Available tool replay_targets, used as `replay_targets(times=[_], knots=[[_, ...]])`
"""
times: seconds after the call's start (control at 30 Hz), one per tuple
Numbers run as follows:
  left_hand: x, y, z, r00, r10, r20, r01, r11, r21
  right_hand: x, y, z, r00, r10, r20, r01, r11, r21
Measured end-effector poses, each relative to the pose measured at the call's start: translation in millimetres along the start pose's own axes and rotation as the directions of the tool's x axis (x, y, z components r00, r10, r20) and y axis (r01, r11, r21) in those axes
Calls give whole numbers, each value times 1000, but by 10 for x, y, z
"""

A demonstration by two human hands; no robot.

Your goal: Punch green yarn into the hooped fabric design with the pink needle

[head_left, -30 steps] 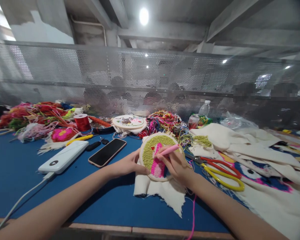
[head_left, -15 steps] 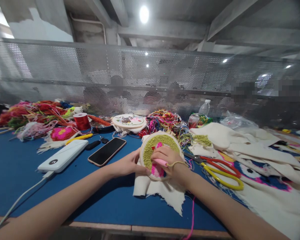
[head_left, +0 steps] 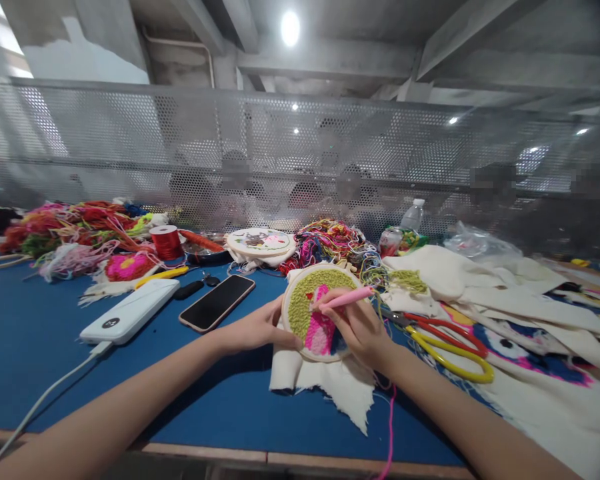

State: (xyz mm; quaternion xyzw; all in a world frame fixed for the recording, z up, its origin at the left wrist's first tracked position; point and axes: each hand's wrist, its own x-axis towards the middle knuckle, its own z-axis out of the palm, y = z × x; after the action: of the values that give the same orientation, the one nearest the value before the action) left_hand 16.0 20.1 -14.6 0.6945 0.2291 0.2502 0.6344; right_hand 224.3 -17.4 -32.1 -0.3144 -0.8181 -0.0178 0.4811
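My left hand [head_left: 265, 327] grips the left rim of a round embroidery hoop [head_left: 291, 287], thumb on the front. The fabric in it carries green looped yarn [head_left: 303, 325] with a pink shape [head_left: 321, 337] and a small red patch. Between the thumb and fingers of my right hand [head_left: 355, 327] is a pink punch needle [head_left: 350, 297], its handle tilted up to the right. Its tip points at the pattern, hidden behind my fingers. Loose cream cloth [head_left: 350, 387] hangs below the hoop. A pink yarn [head_left: 391, 433] trails down over the table's front edge.
Red-and-yellow-handled scissors [head_left: 450, 357] lie right of the hoop, beside cream fabric [head_left: 430, 267]. To the left are a phone [head_left: 217, 303] and a white power bank [head_left: 130, 312] with a cable. Yarn heaps [head_left: 80, 227], a red spool [head_left: 167, 243] and another hoop [head_left: 260, 243] stand behind.
The punch needle's handle has swung from lying low across my right hand to pointing up and right. My right hand has turned, showing more of the pink shape. My left hand keeps its grip.
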Motion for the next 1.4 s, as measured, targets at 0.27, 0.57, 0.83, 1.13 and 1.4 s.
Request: replay_targets(times=[0.27,0.57,0.83,1.13,1.4], knots=[[11,-25,-9,1000,27,5,-27,1000,2,9,42,19,995,-78,53,77,997,27],[10,-12,-15,999,33,18,-33,999,29,61,100,75,977,-93,191,109,991,-76],[21,-36,-48,999,-23,43,25,999,-44,-17,35,46,999,0,-43,-4,996,-87],[18,-16,-30,1000,-12,23,13,1000,-21,-4,58,59,998,-44,-42,41,996,-82],[22,5,-11,999,-6,40,5,1000,22,86,96,137,989,-23,144,38,994,-105]])
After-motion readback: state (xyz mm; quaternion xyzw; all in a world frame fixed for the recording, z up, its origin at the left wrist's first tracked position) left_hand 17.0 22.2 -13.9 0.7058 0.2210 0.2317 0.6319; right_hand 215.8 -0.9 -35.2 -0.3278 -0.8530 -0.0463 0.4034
